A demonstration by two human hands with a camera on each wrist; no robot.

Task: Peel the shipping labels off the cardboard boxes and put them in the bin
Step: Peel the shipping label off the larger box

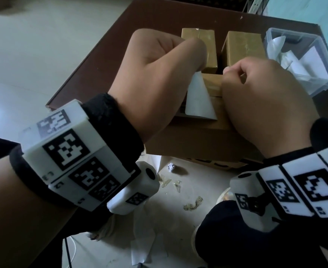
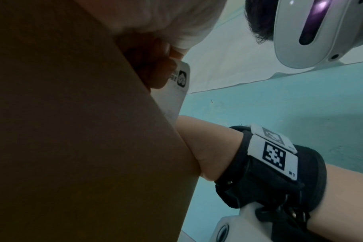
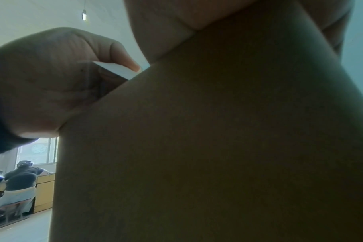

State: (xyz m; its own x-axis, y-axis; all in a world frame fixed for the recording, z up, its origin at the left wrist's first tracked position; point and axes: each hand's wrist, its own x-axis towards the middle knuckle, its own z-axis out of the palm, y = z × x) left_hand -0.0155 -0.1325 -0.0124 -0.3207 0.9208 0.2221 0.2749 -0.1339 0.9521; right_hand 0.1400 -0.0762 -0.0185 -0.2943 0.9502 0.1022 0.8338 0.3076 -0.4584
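Observation:
A large cardboard box (image 1: 198, 136) sits at the table's near edge. A white shipping label (image 1: 200, 99) on its top is partly peeled, its far corner lifted. My left hand (image 1: 199, 66) pinches that lifted corner between thumb and finger; the left wrist view shows the fingers (image 2: 155, 68) on the printed label (image 2: 176, 91). My right hand (image 1: 232, 72) rests on the box's right side, its fingers curled over the far edge and gripping it. The clear plastic bin (image 1: 325, 60) stands at the right with white labels inside.
Two smaller taped cardboard boxes (image 1: 200, 47) (image 1: 242, 47) stand behind the big one on the brown table (image 1: 101, 64). Paper scraps (image 1: 171, 167) litter the floor below. In the right wrist view a seated person (image 3: 21, 180) is far off at a desk.

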